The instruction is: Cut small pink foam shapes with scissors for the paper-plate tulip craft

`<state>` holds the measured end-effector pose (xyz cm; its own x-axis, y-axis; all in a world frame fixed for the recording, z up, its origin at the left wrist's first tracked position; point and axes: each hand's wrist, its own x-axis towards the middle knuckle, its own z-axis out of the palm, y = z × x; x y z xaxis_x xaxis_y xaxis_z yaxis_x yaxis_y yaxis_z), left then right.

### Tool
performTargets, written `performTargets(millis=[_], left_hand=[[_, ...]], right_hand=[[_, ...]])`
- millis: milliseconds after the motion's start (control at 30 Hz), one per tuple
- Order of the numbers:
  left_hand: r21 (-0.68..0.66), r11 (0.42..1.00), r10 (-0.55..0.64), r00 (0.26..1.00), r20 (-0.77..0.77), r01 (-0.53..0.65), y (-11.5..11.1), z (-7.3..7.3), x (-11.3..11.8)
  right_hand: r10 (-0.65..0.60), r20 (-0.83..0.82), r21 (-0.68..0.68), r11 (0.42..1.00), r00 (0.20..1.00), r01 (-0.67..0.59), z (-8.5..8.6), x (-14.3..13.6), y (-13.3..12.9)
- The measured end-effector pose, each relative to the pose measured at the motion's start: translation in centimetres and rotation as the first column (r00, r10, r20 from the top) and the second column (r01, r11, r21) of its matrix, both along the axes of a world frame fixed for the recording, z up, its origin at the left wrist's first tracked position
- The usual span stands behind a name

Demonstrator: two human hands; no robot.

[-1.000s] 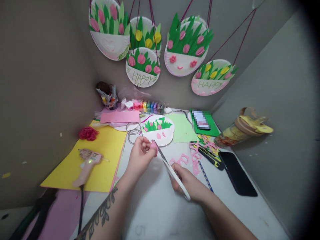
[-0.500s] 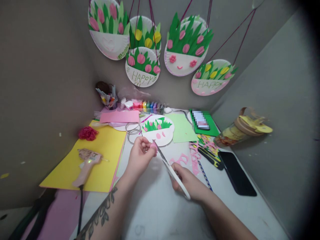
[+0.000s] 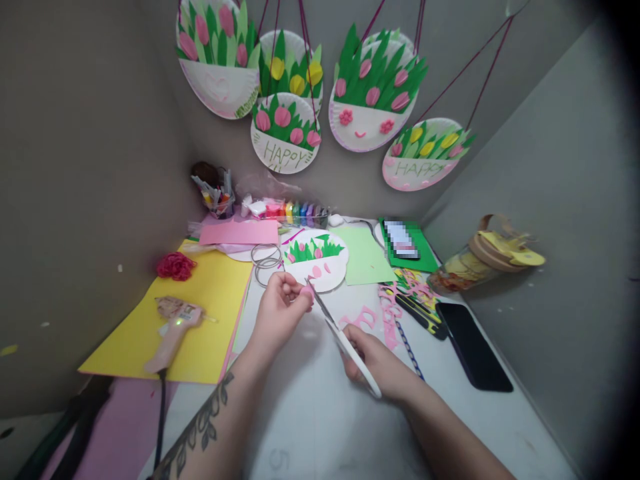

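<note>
Between the thumb and fingers of my left hand [image 3: 281, 310] is a small pink paper piece [image 3: 307, 294]. My right hand [image 3: 370, 360] grips white-handled scissors [image 3: 353, 353], whose blades point up and left, with the tips at the pink paper. Just beyond my hands lies a white paper plate [image 3: 335, 273] with green paper leaves and small pink pieces on it. Pink paper scraps [image 3: 363, 319] lie to the right of the scissors.
A glue gun [image 3: 173, 337] with a lit light rests on yellow paper [image 3: 120, 333] at left, near pink yarn [image 3: 176, 266]. At right are a black phone [image 3: 475, 347], a utility knife [image 3: 421, 316] and a tumbler [image 3: 475, 263]. Decorated plates [image 3: 285, 157] hang on the wall.
Very little differs. The pink paper in my left hand has shifted or turned slightly against the scissor tips; both hands stay in nearly the same place.
</note>
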<state>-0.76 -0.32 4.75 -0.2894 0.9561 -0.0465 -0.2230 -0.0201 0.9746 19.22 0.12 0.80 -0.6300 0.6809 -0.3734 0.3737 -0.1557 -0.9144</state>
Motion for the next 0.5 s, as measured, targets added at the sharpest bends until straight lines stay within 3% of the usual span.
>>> performTargets(millis=[233, 500], left_hand=[[0.0, 0.999, -0.036, 0.999, -0.034, 0.036, 0.0, -0.04, -0.09], [0.03, 1.0, -0.001, 1.0, -0.004, 0.001, 0.27, -0.47, -0.1]], right_hand=[[0.0, 0.005, 0.022, 1.0, 1.0, 0.0, -0.23, 0.07, -0.08], [0.002, 0.015, 0.024, 1.0, 1.0, -0.002, -0.11, 0.06, 0.0]])
